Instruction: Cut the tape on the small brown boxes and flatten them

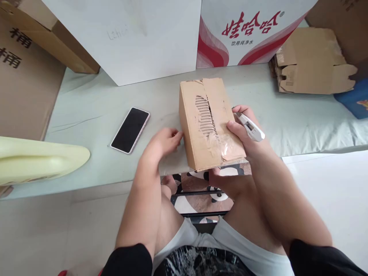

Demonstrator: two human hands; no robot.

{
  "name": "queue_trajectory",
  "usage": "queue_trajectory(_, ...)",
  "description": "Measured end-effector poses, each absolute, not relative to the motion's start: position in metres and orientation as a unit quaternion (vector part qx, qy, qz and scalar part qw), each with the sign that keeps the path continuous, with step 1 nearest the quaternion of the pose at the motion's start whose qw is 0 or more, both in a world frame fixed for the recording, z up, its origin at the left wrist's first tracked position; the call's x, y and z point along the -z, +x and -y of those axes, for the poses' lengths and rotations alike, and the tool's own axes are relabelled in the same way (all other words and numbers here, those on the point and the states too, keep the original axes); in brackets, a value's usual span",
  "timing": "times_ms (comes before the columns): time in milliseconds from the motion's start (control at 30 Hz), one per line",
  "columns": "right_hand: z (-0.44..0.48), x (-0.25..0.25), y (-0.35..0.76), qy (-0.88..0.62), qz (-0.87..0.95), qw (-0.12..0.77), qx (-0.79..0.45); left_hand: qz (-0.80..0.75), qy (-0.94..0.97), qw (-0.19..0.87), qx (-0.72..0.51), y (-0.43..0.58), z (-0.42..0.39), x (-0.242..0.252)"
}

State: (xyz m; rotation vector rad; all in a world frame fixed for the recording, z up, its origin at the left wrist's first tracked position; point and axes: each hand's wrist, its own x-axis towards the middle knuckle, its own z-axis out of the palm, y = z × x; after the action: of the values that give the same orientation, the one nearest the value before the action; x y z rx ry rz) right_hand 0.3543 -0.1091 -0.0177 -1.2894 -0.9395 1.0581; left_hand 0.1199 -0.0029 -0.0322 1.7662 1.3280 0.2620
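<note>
A small brown cardboard box [207, 122] stands near the table's front edge, with torn, ridged patches along its seam and clear tape at its near end. My right hand [245, 128] rests against the box's right side, thumb on its top edge, and holds a white-and-grey box cutter [251, 128]; no extended blade can be made out. At the box's left side is my left hand [168, 142], its fingers curled and pressed together by the cardboard. Whether those fingertips grip anything is hidden.
A phone [130, 130] lies left of the box. Large white cartons [155, 38] line the back. Flattened cardboard [313, 65] is at the back right, beside a blue item [355, 99]. A pale yellow object [43, 159] juts in from the left.
</note>
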Motion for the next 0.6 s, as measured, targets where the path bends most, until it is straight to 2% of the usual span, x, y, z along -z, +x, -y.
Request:
queue_trajectory(100, 0.108, 0.021, 0.355, -0.545, 0.408, 0.577, -0.452, -0.542, 0.726, 0.319, -0.277, 0.122, 0.01, 0.015)
queue_trajectory(167, 0.109, 0.021, 0.354, -0.552, 0.405, 0.576, -0.447, -0.454, 0.753, 0.27, -0.393, 0.122, 0.018, 0.002)
queue_trajectory(200, 0.11, 0.021, 0.352, -0.556, 0.403, 0.576, -0.443, -0.402, 0.782, 0.25, -0.404, 0.122, 0.023, -0.004)
queue_trajectory(300, 0.11, 0.019, 0.35, -0.572, 0.421, 0.564, -0.421, -0.285, 0.857, 0.234, -0.36, 0.125, 0.035, -0.013)
queue_trajectory(367, 0.111, 0.017, 0.35, -0.597, 0.444, 0.57, -0.349, -0.26, 0.88, 0.241, -0.317, 0.126, 0.039, -0.011)
queue_trajectory(500, 0.114, 0.006, 0.356, -0.598, 0.404, 0.69, -0.054, -0.276, 0.882, 0.245, -0.292, 0.126, 0.037, -0.002)
queue_trajectory(533, 0.117, 0.002, 0.356, -0.577, 0.387, 0.719, -0.016, -0.277, 0.881, 0.245, -0.296, 0.125, 0.037, 0.0)
queue_trajectory(600, 0.124, -0.01, 0.354, -0.545, 0.371, 0.752, -0.017, -0.273, 0.88, 0.242, -0.305, 0.124, 0.036, 0.002)
